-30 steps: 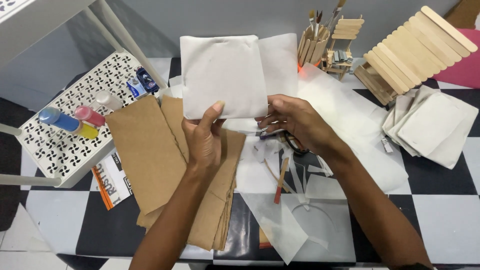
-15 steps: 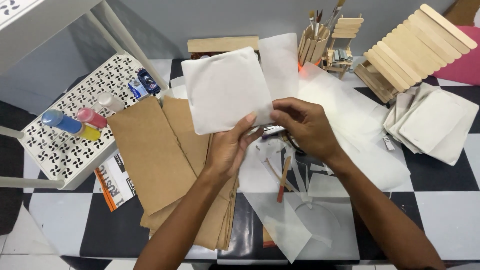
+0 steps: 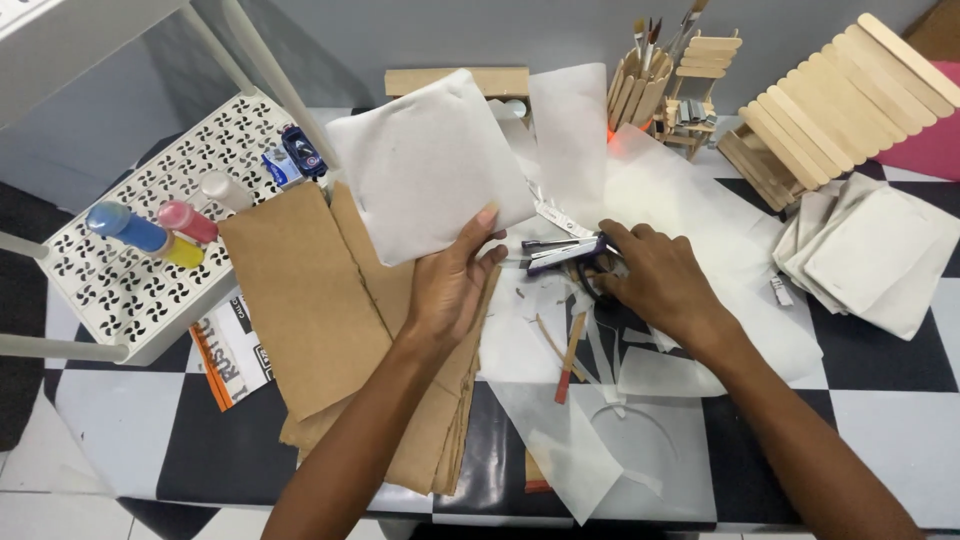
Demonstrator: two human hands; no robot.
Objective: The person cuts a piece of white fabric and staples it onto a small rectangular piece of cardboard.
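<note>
Near the centre of the frame, slightly up and left, the left hand (image 3: 450,285) is holding a white pad (image 3: 430,160) upright by its lower edge, thumb in front and fingers behind, so this grip is closed on it. The pad is looking square, soft and faintly wrinkled, tilted with one corner up. Just right of it, the right hand (image 3: 660,285) is resting over a stapler (image 3: 562,253) lying on white paper; whether this grip is closing on it I cannot tell. Judging by the stack of similar pads (image 3: 870,255) at the right edge, several are already finished, while this one is seeming not yet fastened. Below left, brown cardboard sheets (image 3: 330,320) are lying on the checkered desk (image 3: 880,400), with paint bottles (image 3: 150,232) on a white tray (image 3: 100,290) at far left.
</note>
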